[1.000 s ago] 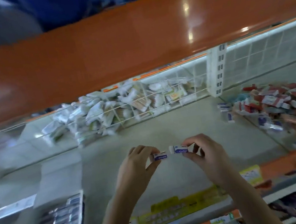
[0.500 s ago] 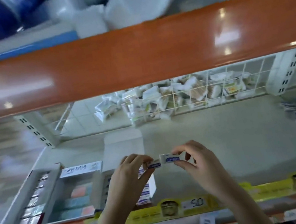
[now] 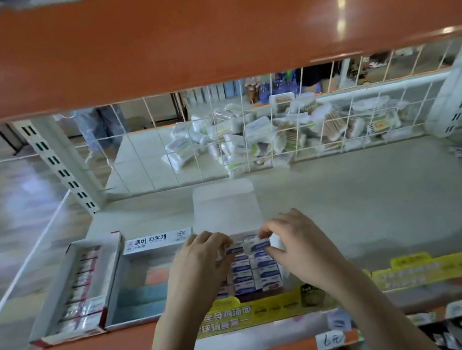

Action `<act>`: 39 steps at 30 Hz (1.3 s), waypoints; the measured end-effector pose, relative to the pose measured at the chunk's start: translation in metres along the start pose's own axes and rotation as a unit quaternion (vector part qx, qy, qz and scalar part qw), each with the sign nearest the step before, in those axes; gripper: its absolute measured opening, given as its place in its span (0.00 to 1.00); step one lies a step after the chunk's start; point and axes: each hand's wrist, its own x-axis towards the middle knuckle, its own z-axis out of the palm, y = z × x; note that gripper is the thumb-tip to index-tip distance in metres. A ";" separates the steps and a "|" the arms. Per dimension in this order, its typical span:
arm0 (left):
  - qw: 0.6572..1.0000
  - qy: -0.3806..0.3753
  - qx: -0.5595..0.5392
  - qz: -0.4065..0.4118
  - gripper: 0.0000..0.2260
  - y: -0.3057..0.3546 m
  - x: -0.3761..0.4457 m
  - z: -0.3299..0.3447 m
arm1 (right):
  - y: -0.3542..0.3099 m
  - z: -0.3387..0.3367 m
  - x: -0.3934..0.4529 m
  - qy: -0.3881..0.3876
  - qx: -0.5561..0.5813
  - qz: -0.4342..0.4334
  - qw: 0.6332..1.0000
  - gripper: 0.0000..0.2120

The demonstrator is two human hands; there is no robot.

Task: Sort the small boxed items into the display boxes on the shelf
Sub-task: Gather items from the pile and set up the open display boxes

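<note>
Two small boxes, white w/ a blue band, sit end to end between the hands: the left box is pinched by the left hand, the right box by the right hand, fingers and thumb curled on each. Both are held just above the far end of the white display box, which already holds rows of the same blue-and-white boxes; its lid flap stands open behind. Print on the boxes is too blurred to read.

Next to it on the left is a middle display box w/ pale pink and teal contents, then a red-trimmed display box w/ a row of small packs. All three sit at the front left of the shelf.

Vs. half a sec ago: hands and boxes were over bare shelf just right of the white display box; now they're directly over its contents and lower. Grip unchanged. The view has closed in, display boxes look nearer.
</note>
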 end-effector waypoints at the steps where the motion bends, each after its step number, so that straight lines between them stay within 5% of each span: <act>1: 1.000 -0.004 0.005 0.002 0.11 -0.002 0.000 0.000 | -0.001 0.001 0.002 -0.006 -0.018 0.006 1.000 0.09; 19: 0.997 -0.043 0.064 0.023 0.12 -0.014 0.013 0.009 | -0.014 0.021 0.004 -0.053 -0.167 0.041 0.984 0.11; 39: 0.995 -0.058 0.064 0.043 0.11 -0.009 0.022 0.009 | -0.017 0.033 0.002 0.032 -0.173 0.089 0.980 0.12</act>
